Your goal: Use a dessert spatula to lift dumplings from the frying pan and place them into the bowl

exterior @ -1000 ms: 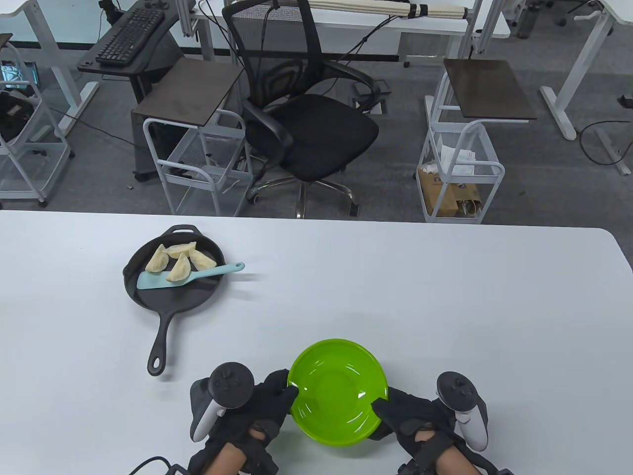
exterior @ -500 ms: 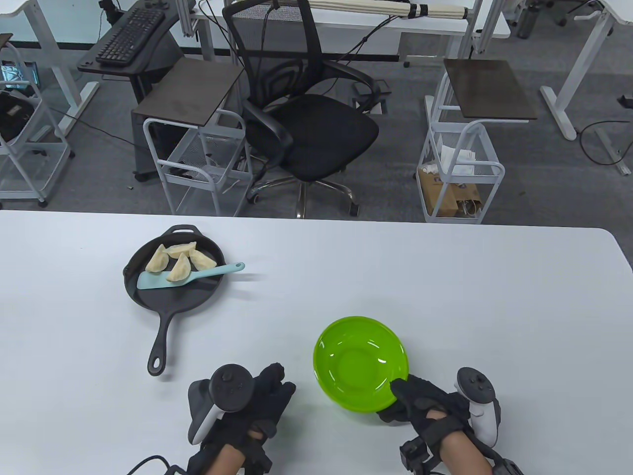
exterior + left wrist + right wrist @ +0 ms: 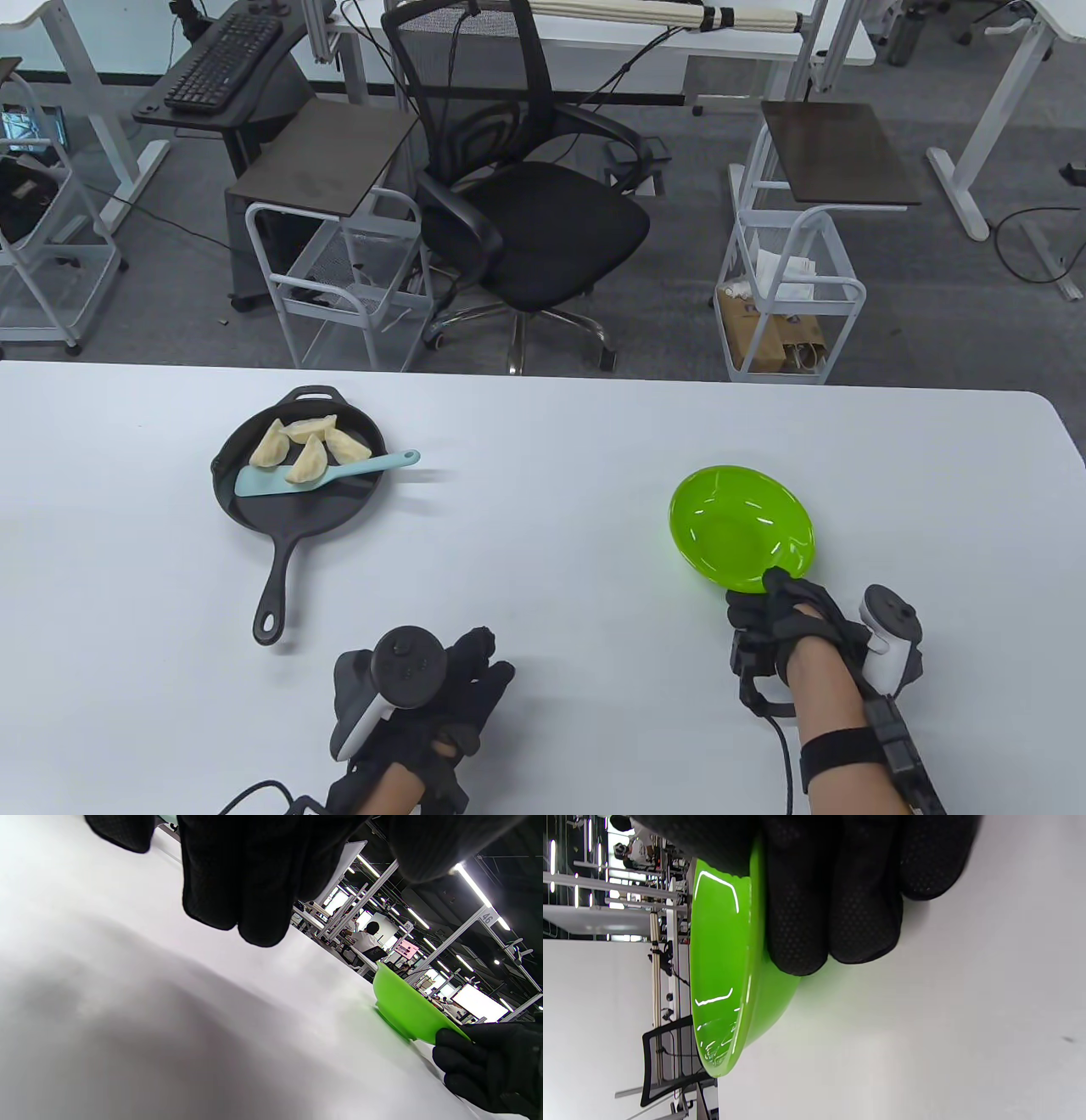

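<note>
A black cast-iron frying pan [image 3: 254,501] lies at the table's left with several pale dumplings [image 3: 305,441] in its far half. A light blue dessert spatula [image 3: 327,474] rests across the pan, one dumpling on its blade. The empty green bowl [image 3: 740,526] sits at the right, tilted; my right hand [image 3: 776,607] pinches its near rim, thumb inside and fingers [image 3: 835,899] under it. The bowl [image 3: 403,1010] also shows in the left wrist view. My left hand [image 3: 458,688] lies near the front edge, fingers [image 3: 237,878] straight and holding nothing.
The white table [image 3: 543,441] stretches wide between pan and bowl. Beyond its far edge stand a black office chair [image 3: 526,195], two white wire carts [image 3: 339,280] and desks.
My left hand has let go of the bowl and stayed near the front edge. My right hand has carried the bowl away from me and to the right.
</note>
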{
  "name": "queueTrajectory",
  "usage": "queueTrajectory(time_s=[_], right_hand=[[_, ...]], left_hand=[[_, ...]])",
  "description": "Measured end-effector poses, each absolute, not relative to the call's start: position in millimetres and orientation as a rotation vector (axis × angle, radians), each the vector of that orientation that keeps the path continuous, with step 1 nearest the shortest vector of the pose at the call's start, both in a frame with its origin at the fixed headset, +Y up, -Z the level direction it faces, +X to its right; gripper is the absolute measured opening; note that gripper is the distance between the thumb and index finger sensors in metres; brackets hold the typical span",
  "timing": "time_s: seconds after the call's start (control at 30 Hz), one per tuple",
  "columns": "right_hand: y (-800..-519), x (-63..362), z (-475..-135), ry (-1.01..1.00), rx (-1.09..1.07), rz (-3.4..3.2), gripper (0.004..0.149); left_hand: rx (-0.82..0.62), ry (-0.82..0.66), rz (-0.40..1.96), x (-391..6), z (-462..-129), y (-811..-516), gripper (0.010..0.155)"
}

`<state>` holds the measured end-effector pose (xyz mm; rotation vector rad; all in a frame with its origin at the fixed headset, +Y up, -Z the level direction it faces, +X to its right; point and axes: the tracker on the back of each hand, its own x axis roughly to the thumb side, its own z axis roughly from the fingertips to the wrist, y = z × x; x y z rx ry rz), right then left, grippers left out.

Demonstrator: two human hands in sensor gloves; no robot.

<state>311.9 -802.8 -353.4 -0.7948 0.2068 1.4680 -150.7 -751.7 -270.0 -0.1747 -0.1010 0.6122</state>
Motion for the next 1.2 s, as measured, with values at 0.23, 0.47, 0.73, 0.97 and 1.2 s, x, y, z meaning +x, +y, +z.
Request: queueTrajectory(time_s=[0.23,0.47,0.73,0.97,1.2], right_hand=[[-809.3,313.1,-355.2,0.143,-0.72,1.355,0.065],[-794.1,301.6,-332.6,0.265,-0.506,1.61,0.065],[-733.3,271.2,-284.8,0.032,-0.141,2.131,0.067],[-736.4,244.0,-269.6,-0.069,0.014,2.485,0.067],[-736.8,229.9,-264.3,-0.034,0.114,2.584,0.07]], left_hand=[[-0.173,-0.098,0.606,-151.6,-270.0,-751.5,0.068],[-0.177,-0.093,0.597,-157.0,-267.8,-750.8,0.067],[-0.168,-0.041,0.594,-169.4,-268.7,-751.6,0.068],[-0.177,-0.022,0.571,-170.6,-268.8,-756.6,0.068],[-0.203,-0.022,0.542,-168.3,-270.3,-760.8,0.069]])
